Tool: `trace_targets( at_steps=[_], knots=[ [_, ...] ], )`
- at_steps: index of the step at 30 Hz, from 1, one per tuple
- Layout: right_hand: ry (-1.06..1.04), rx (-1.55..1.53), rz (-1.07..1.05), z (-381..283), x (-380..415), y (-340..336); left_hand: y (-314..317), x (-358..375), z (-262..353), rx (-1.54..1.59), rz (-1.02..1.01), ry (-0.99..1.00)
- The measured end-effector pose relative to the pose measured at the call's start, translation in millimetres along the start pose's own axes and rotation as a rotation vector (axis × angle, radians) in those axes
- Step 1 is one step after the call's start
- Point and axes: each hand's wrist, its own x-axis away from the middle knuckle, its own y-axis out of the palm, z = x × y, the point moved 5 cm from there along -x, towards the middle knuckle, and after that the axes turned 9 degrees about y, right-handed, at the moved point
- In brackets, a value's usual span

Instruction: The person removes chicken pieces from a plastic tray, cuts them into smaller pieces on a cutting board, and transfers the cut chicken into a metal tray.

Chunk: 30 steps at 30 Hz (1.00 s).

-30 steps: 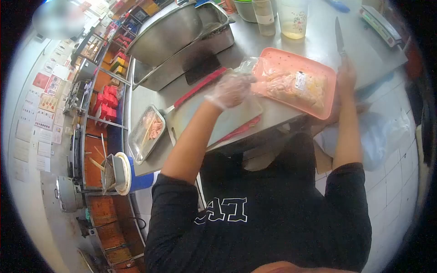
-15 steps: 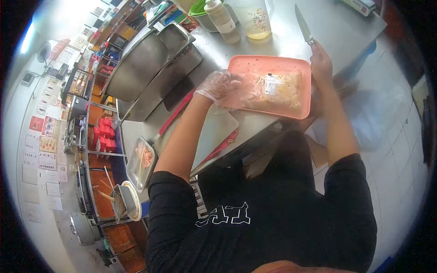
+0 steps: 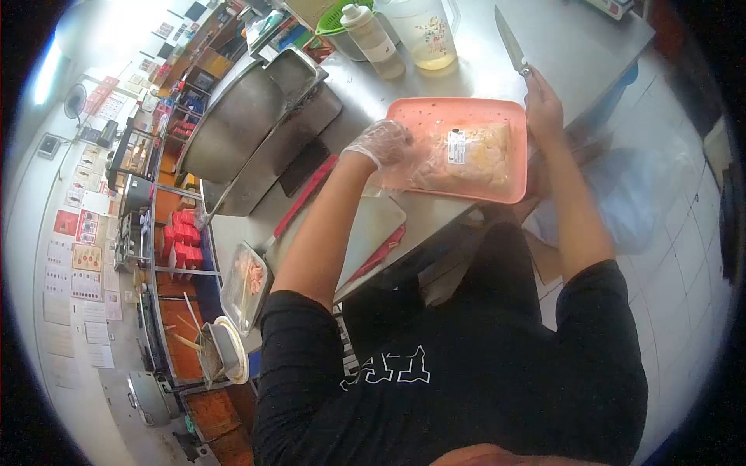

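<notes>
My left hand, in a clear plastic glove, has its fingers closed on the left end of a plastic bag of pale meat with a white label. The bag lies on a pink tray. Bare of any glove, my right hand is wrapped round the handle of a knife, just past the tray's right edge. The blade points up and away from me. Below the tray, a white cutting board lies beside a red cloth or strip.
A large metal bowl stands left of the tray. Behind are a white-capped bottle, a clear jug and a green basket. A container of meat pieces sits near the left table edge. A clear plastic bag is at right.
My left hand has shifted slightly up and left at the bag's end. The knife remains in my right hand. The view has tilted a little.
</notes>
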Motion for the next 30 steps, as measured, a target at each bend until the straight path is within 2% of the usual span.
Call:
trace_targets(
  at_steps=[1,3,4,7,8,12,14,15,17,18,20,21,23,24,26,27,29,30],
  knots=[
    [0.013,-0.024,-0.009,1,1,0,5,-1,-12,-0.001,-0.002,0.006],
    [0.031,-0.045,-0.008,0,3,-1,-4,2,-26,-0.052,0.215,0.231],
    [0.052,-0.052,-0.013,-3,5,0,-20,13,-16,-0.016,0.219,0.175],
    [0.067,-0.07,-0.027,-4,6,0,-30,27,-26,0.042,0.304,0.207],
    [0.061,-0.077,-0.034,-4,5,1,-35,30,-25,-0.072,0.311,0.294],
    [0.06,-0.067,-0.037,-3,5,1,-51,65,-3,-0.16,0.436,0.378],
    [0.045,-0.068,-0.029,-1,4,1,-75,99,10,0.461,0.793,0.549],
    [0.043,-0.067,-0.027,-1,4,0,-88,110,18,0.462,0.794,0.552],
    [0.03,-0.059,-0.02,-3,4,1,-112,140,45,-0.341,0.863,0.643],
    [0.028,-0.06,-0.024,-1,3,1,-119,150,43,-0.342,0.864,0.64],
    [0.015,-0.045,-0.022,4,0,0,-127,167,30,-0.412,0.81,0.493],
    [0.017,-0.046,-0.033,4,1,2,-128,180,20,-0.412,0.808,0.481],
    [0.049,-0.055,-0.011,0,4,1,-127,206,-16,-0.26,0.762,0.133],
    [0.043,-0.082,-0.012,3,2,2,-124,223,-17,-0.256,0.754,0.116],
    [0.073,-0.053,-0.022,-1,5,1,-111,261,-28,0.255,0.726,-0.123],
    [0.091,-0.026,-0.013,-2,6,0,-98,278,-34,0.261,0.719,-0.148],
    [0.085,-0.035,-0.041,8,3,-1,-48,308,-67,-0.1,0.332,-0.603],
    [0.066,-0.046,-0.048,10,2,-1,-28,318,-75,-0.273,0.192,-0.686]
  ],
)
